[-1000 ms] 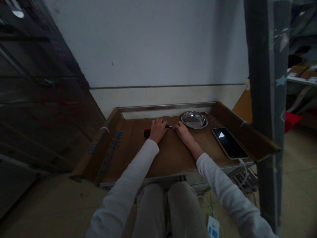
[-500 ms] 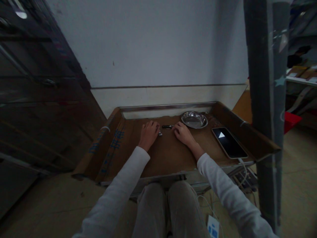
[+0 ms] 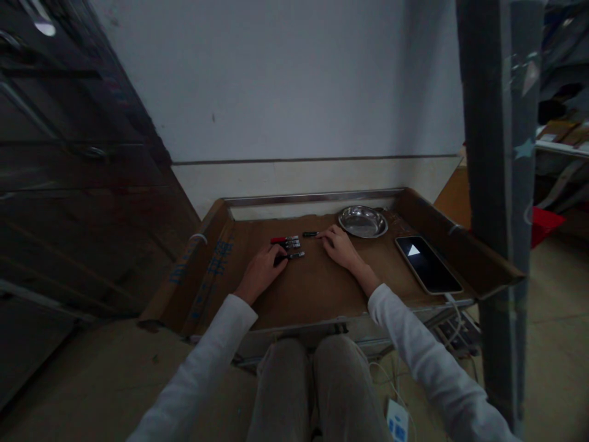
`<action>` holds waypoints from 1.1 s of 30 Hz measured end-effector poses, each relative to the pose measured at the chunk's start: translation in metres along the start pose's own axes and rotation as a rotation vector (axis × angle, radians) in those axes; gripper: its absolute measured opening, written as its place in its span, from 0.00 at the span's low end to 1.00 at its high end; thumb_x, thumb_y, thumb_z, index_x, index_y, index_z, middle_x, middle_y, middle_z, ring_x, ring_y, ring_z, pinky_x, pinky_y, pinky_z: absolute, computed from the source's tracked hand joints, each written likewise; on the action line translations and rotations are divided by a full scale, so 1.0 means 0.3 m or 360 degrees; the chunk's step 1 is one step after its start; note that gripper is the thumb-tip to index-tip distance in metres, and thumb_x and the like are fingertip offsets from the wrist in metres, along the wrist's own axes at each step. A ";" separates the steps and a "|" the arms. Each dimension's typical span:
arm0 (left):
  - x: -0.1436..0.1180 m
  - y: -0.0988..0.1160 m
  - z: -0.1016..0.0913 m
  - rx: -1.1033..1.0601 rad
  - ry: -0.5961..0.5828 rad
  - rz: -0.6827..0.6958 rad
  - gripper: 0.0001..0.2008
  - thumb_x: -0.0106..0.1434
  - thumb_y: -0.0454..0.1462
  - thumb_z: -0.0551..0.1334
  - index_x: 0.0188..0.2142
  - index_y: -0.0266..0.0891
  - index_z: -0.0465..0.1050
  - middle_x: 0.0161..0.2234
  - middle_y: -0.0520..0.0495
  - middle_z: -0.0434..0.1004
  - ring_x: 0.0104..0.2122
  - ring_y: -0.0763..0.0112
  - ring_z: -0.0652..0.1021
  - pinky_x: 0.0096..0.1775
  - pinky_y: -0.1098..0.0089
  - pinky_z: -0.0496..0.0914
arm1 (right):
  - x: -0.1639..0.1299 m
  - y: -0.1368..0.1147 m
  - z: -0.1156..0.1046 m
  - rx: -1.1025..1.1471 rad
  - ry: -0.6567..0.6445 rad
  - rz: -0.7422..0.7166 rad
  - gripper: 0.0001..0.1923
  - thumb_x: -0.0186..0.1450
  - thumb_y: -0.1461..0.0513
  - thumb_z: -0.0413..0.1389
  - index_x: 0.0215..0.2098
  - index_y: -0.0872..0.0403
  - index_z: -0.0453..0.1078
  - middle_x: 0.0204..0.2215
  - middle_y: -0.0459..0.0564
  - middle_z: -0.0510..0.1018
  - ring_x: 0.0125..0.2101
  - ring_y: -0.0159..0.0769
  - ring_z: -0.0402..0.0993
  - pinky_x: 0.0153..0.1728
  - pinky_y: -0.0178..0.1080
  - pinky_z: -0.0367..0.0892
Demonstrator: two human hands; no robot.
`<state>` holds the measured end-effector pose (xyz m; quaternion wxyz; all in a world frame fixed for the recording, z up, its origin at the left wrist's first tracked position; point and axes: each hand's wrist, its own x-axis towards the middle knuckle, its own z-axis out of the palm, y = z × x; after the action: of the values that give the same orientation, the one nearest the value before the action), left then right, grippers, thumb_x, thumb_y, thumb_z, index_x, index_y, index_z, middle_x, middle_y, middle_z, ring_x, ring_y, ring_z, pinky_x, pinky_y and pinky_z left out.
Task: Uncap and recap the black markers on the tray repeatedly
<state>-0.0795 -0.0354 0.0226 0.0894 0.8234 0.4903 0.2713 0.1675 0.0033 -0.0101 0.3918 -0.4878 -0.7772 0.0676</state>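
The left hand (image 3: 261,270) is curling its fingers on the nearest of three small markers (image 3: 286,244), which are lying side by side just right of it, long axes left to right. The right hand (image 3: 338,244) is resting loosely, fingertips touching a separate dark marker (image 3: 310,234) to its left. All are sitting mid-desk (image 3: 317,288), with a metal dish (image 3: 363,221) and a phone (image 3: 427,264) lying farther right.

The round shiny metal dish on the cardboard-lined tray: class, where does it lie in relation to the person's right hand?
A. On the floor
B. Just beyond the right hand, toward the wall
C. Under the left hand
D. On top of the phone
B: the round shiny metal dish sits on the cardboard-lined tray just past the right hand, nearer the wall, beside the dark phone.
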 end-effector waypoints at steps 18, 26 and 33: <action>0.260 0.143 0.087 -0.1020 0.0396 -0.0051 0.15 0.56 0.37 0.63 0.44 0.38 0.67 0.37 0.46 0.74 0.33 0.73 0.75 0.37 0.69 0.70 | 0.035 -0.020 -0.006 0.2229 -0.0294 0.0982 0.08 0.60 0.62 0.54 0.37 0.55 0.73 0.34 0.49 0.79 0.32 0.30 0.74 0.35 0.32 0.72; 0.260 0.110 0.042 -0.1134 0.0527 -0.0132 0.13 0.58 0.38 0.63 0.43 0.40 0.68 0.37 0.48 0.74 0.34 0.72 0.76 0.38 0.70 0.70 | 0.034 0.007 0.000 0.2239 -0.0129 0.0840 0.10 0.57 0.64 0.59 0.39 0.54 0.73 0.43 0.48 0.77 0.41 0.29 0.74 0.51 0.34 0.69; 0.229 0.071 0.075 -0.1032 0.0374 -0.0116 0.10 0.57 0.39 0.63 0.37 0.37 0.70 0.35 0.48 0.75 0.33 0.72 0.75 0.36 0.70 0.69 | 0.040 0.018 -0.019 0.2079 0.0283 0.0861 0.14 0.51 0.61 0.65 0.36 0.54 0.73 0.34 0.47 0.79 0.38 0.31 0.76 0.51 0.38 0.68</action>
<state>-0.0259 0.0153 0.0371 0.2990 0.6972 0.4147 0.5026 0.1724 0.0141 -0.0023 0.6354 -0.3326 -0.3945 0.5744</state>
